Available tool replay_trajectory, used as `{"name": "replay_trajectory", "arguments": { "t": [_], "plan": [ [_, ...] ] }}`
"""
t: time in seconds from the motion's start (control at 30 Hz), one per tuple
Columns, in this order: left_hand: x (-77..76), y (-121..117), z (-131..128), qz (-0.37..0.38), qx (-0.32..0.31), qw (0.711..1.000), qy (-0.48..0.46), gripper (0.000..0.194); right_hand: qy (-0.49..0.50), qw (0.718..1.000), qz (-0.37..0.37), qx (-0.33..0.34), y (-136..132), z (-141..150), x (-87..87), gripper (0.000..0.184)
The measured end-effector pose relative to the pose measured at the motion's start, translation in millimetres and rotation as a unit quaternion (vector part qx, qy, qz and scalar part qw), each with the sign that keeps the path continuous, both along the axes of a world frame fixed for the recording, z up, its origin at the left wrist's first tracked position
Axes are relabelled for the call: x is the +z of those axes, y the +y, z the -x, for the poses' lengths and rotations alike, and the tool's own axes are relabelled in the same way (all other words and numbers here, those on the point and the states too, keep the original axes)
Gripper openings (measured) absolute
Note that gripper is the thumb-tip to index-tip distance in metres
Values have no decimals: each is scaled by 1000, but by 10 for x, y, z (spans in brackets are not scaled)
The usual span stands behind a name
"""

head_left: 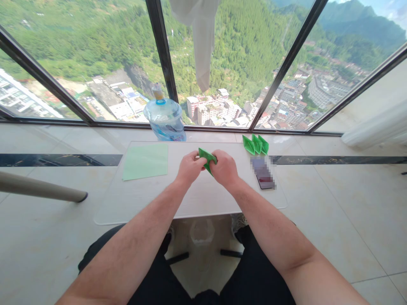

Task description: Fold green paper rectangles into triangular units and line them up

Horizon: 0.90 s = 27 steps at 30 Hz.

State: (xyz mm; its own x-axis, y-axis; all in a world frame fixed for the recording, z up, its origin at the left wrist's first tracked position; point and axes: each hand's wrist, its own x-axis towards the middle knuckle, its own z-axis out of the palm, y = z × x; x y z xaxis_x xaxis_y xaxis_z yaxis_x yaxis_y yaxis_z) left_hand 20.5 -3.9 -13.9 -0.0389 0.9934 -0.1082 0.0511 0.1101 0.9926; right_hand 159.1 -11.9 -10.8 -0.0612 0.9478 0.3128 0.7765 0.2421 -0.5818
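Note:
Above the middle of a low white table (210, 199), both hands grip a folded piece of green paper (207, 155). My left hand (190, 165) pinches its left side between thumb and fingers. On the other side, my right hand (225, 167) is closed round the paper's right edge, and its fingers hide part of the folds. Flat on the table's left lies a stack or sheet of pale green paper (145, 162). At the far right corner stand several folded green paper pieces (255, 145), close together in a row.
A phone (264, 173), partly pixelated, lies on the table's right side. Behind the table a large clear water bottle (165, 118) stands against the window frame (206, 128). A pale pole (41, 186) reaches in from the left. My legs are under the near edge.

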Motion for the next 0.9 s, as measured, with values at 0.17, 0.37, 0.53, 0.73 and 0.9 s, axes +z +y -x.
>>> {"name": "replay_trajectory", "arguments": {
  "t": [0.17,0.37,0.53,0.73,0.9],
  "plan": [
    [-19,42,22,8,63,997,-32,20,153,987,46,27,17,-33,19,17],
    [-67,101,64,-34,155,987,-30,20,337,922,191,-19,70,-73,-21,27],
    [-68,86,44,-63,174,983,-10,22,269,949,165,-17,17,-44,-15,36],
    [-41,38,-12,-23,150,988,-26,28,226,969,99,-26,-36,-2,4,17],
    [31,-29,-47,-22,95,995,-31,41,197,977,80,-29,-40,-11,-15,13]
  ]
}}
